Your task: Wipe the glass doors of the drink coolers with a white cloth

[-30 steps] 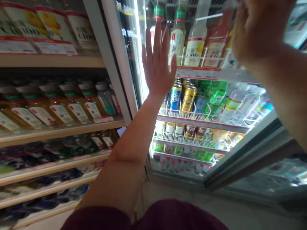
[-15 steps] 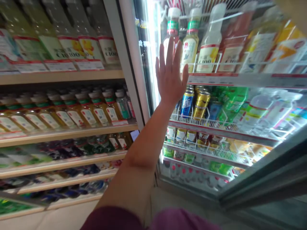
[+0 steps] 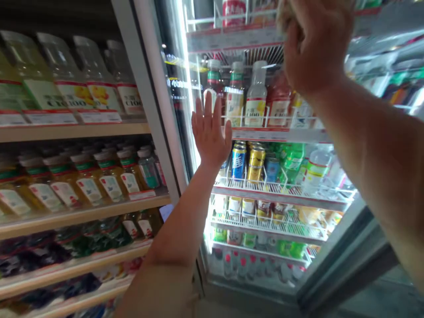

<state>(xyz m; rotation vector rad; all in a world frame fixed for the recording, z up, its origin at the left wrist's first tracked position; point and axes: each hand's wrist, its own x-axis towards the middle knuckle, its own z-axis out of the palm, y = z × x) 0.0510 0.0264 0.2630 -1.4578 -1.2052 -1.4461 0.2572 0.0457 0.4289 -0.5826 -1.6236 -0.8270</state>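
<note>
1. White wire fronts the lit bottle shelf, and this shelf sits lower in view than half a second ago; the front edge of the upper shelf now shows across the top.
2. The right hand is now in view, raised before the upper shelf's front edge, right of its middle; half a second ago only a blur showed at the top right corner. Its fingers are curled toward the thumb; I cannot tell whether they pinch anything or touch the shelf.
3. The left hand keeps its pose: upright, back toward the viewer, fingers spread and thumb out to the side. It appears to hold nothing; whether the fingertips touch a bottle cannot be told.
4. The green-necked bottle nearest that hand stands upright at the left end of the bottle shelf, partly hidden behind the fingers. The pale yellow bottle, clear bottle and pink bottle follow rightward along the front edge, in unchanged order.
5. Judging from this, the change lies in the viewpoint and the right hand, and these bottles look undisturbed.
6. One shelf below, toward its left corner, stand a blue can and a gold can.
</note>
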